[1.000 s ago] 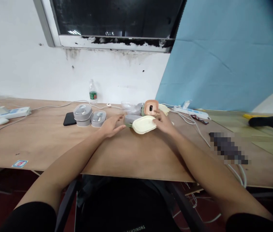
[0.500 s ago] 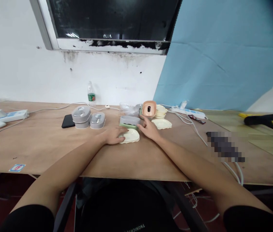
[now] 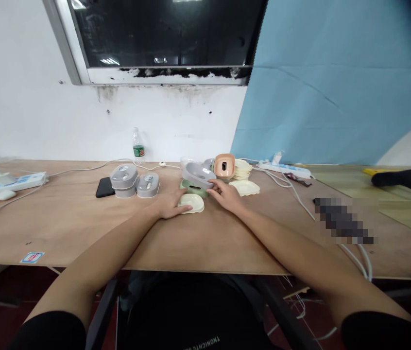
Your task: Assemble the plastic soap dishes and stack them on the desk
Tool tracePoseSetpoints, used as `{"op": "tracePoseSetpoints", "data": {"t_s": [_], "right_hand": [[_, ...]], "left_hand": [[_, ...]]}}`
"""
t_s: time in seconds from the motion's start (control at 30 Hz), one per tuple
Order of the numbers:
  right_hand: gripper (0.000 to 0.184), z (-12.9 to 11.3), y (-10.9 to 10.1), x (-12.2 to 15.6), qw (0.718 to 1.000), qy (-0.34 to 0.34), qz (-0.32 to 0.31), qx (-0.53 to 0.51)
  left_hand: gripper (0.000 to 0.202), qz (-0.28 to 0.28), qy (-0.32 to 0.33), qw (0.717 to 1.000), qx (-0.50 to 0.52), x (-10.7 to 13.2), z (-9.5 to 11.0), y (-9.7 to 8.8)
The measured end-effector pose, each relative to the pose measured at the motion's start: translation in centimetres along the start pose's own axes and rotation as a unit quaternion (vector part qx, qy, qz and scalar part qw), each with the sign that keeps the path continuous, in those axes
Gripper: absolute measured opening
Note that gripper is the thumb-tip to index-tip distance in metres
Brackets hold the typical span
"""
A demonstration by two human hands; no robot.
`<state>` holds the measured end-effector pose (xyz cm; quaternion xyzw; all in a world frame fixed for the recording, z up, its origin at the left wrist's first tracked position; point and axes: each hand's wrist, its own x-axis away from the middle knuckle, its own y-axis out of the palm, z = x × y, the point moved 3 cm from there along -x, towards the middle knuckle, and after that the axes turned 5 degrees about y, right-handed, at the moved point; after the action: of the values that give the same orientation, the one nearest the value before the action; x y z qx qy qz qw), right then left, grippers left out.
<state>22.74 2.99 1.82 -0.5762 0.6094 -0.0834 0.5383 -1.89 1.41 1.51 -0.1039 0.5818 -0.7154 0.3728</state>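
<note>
My right hand (image 3: 227,195) pinches the near right rim of a grey oval box shell (image 3: 200,175), which is tilted up above a green oval shell (image 3: 194,188). My left hand (image 3: 171,204) rests at the left side of a shallow cream tray with a wavy edge (image 3: 193,203), its thumb over the rim. Its other fingers reach toward the green shell and are partly hidden. The cream tray lies on the table in front of the green shell.
Lidded grey boxes (image 3: 147,185) stand left beside a black phone (image 3: 105,187). Behind and right are an orange shell (image 3: 224,166), stacked cream trays (image 3: 242,168) and a single one (image 3: 245,188). A bottle (image 3: 138,146), power strips (image 3: 19,183) and cables are also on the table.
The grey shell has been lifted and tilted out of the green one by my right hand. My left hand and the cream tray have shifted slightly left.
</note>
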Motion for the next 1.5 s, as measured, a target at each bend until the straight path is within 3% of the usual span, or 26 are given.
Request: {"op": "tracePoseSetpoints", "data": {"t_s": [0.1,0.2,0.33,0.53,0.73,0.8,0.97,1.13,1.2,1.3,1.5], "right_hand": [[0.037,-0.7,-0.1,0.2,0.999,-0.039,-0.033,0.012],[0.035,-1.7,0.2,0.6,0.994,-0.078,-0.07,0.037],[0.033,-3.2,1.0,1.1,0.984,-0.141,-0.092,0.065],[0.032,-4.2,1.2,1.5,0.97,-0.211,-0.103,0.066],[0.041,-3.4,0.3,0.9,0.976,-0.182,-0.11,0.047],[0.047,-3.4,0.2,0.7,0.978,-0.169,-0.115,0.032],[0.05,-2.9,0.8,0.4,0.988,-0.075,-0.112,-0.073],[0.051,-1.8,2.1,0.5,0.954,0.046,-0.183,-0.235],[0.051,-1.8,1.8,0.6,0.964,0.024,-0.172,-0.201],[0.052,-2.4,0.8,0.6,0.985,-0.071,-0.139,-0.076],[0.049,-3.3,0.5,1.0,0.974,-0.171,-0.144,0.025]], "left_hand": [[0.075,0.048,-0.021,0.995,0.08,-0.2,-0.8,0.0],[0.065,0.133,-0.025,0.98,0.149,-0.4,-2.0,-0.4],[0.062,0.244,-0.088,0.956,0.134,0.1,-3.7,-1.6],[0.059,0.179,-0.089,0.979,0.04,0.5,-3.5,-2.4],[0.06,0.049,-0.043,0.997,-0.037,0.1,-2.8,-1.4],[0.061,0.036,-0.034,0.997,-0.054,0.0,-2.5,-1.2],[0.062,0.042,-0.02,0.998,-0.052,-0.3,-1.8,-0.9],[0.059,0.035,0.018,0.999,0.011,-0.2,-1.4,-1.0],[0.058,0.028,0.032,0.999,0.02,-0.2,-1.2,-0.9],[0.06,0.018,0.044,0.999,0.016,-0.3,-0.8,-0.7],[0.074,0.006,0.036,0.999,0.018,-0.1,-0.6,-0.5]]}}
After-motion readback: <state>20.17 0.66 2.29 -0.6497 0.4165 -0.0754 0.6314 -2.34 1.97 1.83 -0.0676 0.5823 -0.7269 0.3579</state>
